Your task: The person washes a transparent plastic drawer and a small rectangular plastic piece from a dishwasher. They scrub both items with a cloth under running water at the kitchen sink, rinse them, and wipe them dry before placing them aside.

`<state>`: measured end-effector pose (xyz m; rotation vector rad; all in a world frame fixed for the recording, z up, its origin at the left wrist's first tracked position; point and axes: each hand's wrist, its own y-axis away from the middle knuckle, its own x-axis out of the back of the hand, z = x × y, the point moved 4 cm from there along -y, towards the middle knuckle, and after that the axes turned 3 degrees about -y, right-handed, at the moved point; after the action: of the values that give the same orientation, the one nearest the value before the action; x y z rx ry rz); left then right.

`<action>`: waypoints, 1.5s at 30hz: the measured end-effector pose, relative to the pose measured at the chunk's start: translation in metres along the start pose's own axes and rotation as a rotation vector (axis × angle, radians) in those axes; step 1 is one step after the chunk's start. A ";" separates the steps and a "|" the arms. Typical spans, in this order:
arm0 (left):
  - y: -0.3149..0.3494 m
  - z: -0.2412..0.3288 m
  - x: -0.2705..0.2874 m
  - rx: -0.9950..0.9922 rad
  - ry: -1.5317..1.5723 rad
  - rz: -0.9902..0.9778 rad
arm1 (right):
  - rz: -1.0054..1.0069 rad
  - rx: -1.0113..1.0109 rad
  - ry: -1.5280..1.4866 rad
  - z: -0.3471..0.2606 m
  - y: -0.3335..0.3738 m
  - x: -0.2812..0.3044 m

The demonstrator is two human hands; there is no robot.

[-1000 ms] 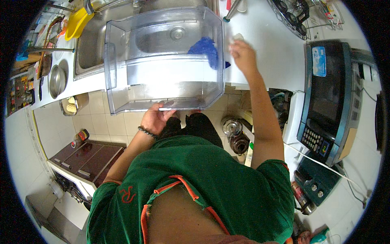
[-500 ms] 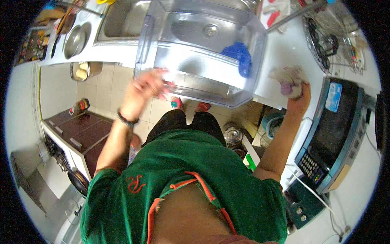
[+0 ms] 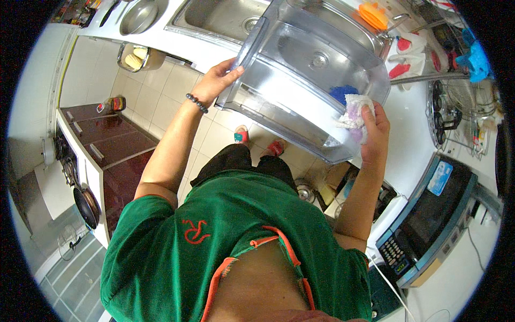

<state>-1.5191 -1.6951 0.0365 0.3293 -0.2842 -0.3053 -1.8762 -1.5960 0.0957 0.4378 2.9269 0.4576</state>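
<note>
A clear plastic bin [image 3: 284, 110], like a fridge drawer, is tilted over the sink and the counter's front edge. My left hand [image 3: 219, 78], with a dark beaded bracelet on its wrist, grips the bin's left edge, thumb over the rim. In my right hand [image 3: 377, 124] is a bunched white and purple cloth [image 3: 354, 112], against the bin's right side. Something blue [image 3: 341, 94] shows beside the cloth; I cannot tell whether it lies inside the bin or behind it. Through the clear plastic the sink basin [image 3: 300, 53] can be seen.
A second basin [image 3: 214, 21] and a metal pan [image 3: 139, 19] are at the left. Orange gloves [image 3: 374, 16] and white-and-red cloths [image 3: 405, 56] lie near the tap. At the right stand a wire rack [image 3: 466, 112] and a microwave [image 3: 429, 214]. A container [image 3: 140, 57] hangs off the counter front.
My left hand has closed on the bin's left edge. My right hand has brought the cloth leftward from over the counter to the bin. The bin now sits more tilted, and the view has shifted.
</note>
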 end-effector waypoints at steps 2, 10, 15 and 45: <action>-0.003 0.000 -0.003 0.034 0.046 -0.004 | -0.051 -0.015 0.117 0.002 -0.006 -0.007; -0.006 0.000 -0.006 0.016 0.120 0.026 | -0.326 0.134 0.279 0.028 -0.067 -0.114; -0.013 -0.003 -0.008 -0.069 -0.028 0.016 | -0.403 0.478 0.732 0.091 -0.146 -0.176; -0.066 0.062 0.047 -0.020 0.961 -0.259 | -0.557 0.393 0.183 -0.029 -0.093 -0.272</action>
<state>-1.5116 -1.7869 0.0795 0.4572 0.7106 -0.3704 -1.6481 -1.7718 0.1202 -0.4044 3.1209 -0.1618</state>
